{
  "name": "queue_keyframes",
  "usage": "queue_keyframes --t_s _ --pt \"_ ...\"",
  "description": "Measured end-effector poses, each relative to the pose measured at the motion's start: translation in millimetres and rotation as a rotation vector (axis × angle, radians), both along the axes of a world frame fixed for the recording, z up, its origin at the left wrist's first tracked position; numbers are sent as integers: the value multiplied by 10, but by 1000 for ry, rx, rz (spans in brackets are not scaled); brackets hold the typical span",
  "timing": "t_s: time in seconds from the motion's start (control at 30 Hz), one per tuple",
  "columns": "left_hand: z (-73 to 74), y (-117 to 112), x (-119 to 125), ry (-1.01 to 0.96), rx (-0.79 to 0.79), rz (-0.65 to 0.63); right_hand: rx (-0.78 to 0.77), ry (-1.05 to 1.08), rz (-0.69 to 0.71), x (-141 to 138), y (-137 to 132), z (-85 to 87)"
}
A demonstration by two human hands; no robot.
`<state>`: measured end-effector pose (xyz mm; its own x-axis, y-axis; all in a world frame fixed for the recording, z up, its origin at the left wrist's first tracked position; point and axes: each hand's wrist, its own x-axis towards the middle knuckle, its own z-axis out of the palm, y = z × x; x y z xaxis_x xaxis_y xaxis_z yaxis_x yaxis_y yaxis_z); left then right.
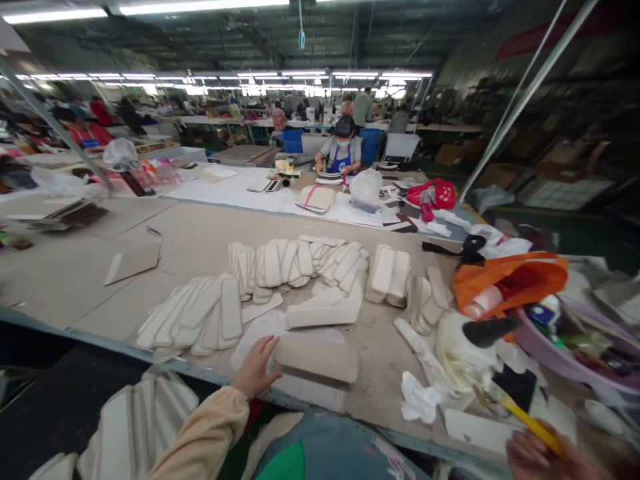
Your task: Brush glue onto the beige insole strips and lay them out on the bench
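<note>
My left hand [256, 367] lies flat and open on the table's near edge, its fingertips touching a beige padded piece [316, 358] that rests on a pale sheet. My right hand [537, 457] sits at the bottom right, closed around the yellow handle of a brush [520, 410] whose head points towards a white glue pot [463, 353]. Several fanned stacks of cream oblong pieces [300, 263] spread across the table beyond my hands, with another fan [200, 317] to the left of my left hand.
An orange bag [510, 280] and a purple basin [575, 357] of clutter stand at the right. A crumpled white rag [419, 399] lies near the front edge. More cream pieces [135, 420] sit below the table. A person in a blue apron [341, 152] works far across.
</note>
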<state>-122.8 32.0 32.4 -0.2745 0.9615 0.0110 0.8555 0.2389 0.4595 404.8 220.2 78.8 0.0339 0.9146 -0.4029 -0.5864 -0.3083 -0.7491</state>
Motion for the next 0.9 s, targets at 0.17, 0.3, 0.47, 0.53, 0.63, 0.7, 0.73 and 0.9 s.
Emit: queue_keyframes --t_s 0.17,0.3,0.47,0.53,0.63,0.7,0.73,0.9 --pt "-82 382 -177 -36 -128 -247 -146 120 5 -1118 -316 234" --pt "-209 485 -282 -113 -181 -331 -177 77 104 -1862 -485 225" --pt "-281 452 -432 -266 -147 -357 -137 -84 209 -2552 -652 164" --pt "-282 422 -491 -322 -127 -353 -105 -166 282 -2756 -698 122" --pt "-279 382 -553 -363 -99 -359 -57 -323 437 -2990 -735 53" --pt "-284 364 -568 -371 -77 -362 -10 -452 554 -3112 -741 21" --pt "-288 358 -569 -374 -63 -359 20 -510 603 -3168 -742 10" --pt "-313 339 -541 -372 -17 -340 135 -647 698 -3410 -757 -42"
